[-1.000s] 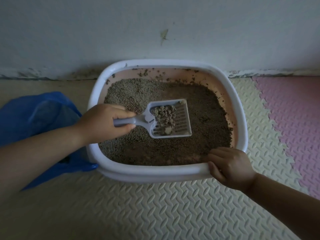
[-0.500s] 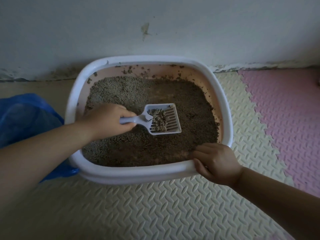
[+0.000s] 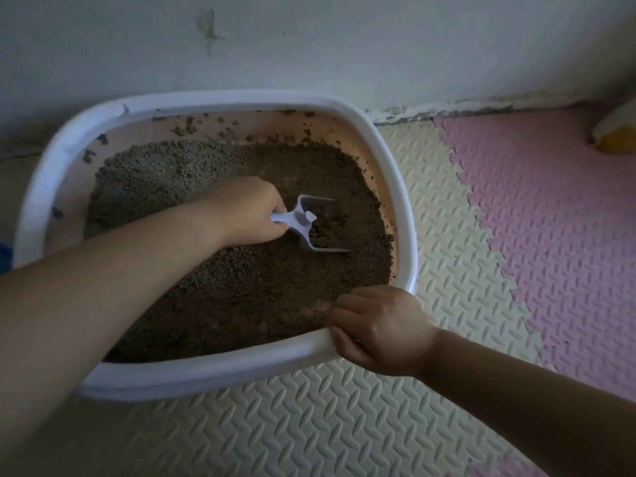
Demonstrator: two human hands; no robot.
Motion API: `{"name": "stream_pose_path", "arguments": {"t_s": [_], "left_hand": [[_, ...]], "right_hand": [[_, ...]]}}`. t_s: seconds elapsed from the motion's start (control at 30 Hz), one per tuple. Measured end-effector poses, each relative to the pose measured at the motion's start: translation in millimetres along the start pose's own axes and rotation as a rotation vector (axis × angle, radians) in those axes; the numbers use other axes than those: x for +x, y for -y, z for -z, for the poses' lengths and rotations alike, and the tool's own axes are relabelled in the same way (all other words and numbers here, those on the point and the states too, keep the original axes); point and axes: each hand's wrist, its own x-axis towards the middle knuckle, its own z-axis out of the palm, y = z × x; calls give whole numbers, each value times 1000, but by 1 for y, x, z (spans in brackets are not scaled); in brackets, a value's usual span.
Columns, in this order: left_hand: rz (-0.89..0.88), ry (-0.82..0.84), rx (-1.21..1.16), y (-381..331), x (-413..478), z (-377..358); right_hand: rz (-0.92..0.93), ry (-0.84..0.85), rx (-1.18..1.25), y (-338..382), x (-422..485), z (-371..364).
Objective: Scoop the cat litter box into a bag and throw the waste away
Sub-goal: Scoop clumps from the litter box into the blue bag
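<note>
Firmly closed, the left hand (image 3: 249,210) has its fingers curled round the handle of the scoop (image 3: 304,220), back of the hand up. The scoop's long axis runs from that fist out to the right, and its head is tipped down, with the front edge sunk in the litter (image 3: 241,287) in the right half of the box (image 3: 220,99). Dark litter lies inside the scoop's walls; whether there is a clump in it I cannot tell. The left forearm reaches in from the near left and crosses the box on a slant, well above the near rim.

The right hand (image 3: 382,330) is clenched over the box's near right corner, fingers hooked inside the rim and thumb under its lip, which looks like a bracing hold.

What the next move turns on is direction. The scoop points right, while the only sign of the bag (image 3: 3,256) is a blue sliver at the far left edge of view, outside the box's left rim; it is too small to be sure of. If that is the bag, a loaded scoop would have to lift level and travel back left across the whole box and over the rim. The left hand is the nearer one for that, and it already has the tool.

The box sits on a cream mat (image 3: 309,425) against the wall (image 3: 344,46).
</note>
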Motion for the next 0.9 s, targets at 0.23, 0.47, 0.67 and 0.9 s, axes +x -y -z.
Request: {"name": "stream_pose_path", "arguments": {"t_s": [0.23,0.47,0.67,0.9], "left_hand": [[-36,-131,-216,-9,13,-30],[9,-216,-500,6,3,-62],[6,-306,-560,30,-30,-51],[-11,-334,-497,49,-84,-33]], "right_hand": [[13,-38,15,-3,-1,-5],[28,-50,6,-4,-2,-5],[14,-39,8,-3,-2,-6],[-1,-51,-32,1,-1,-4]]}}
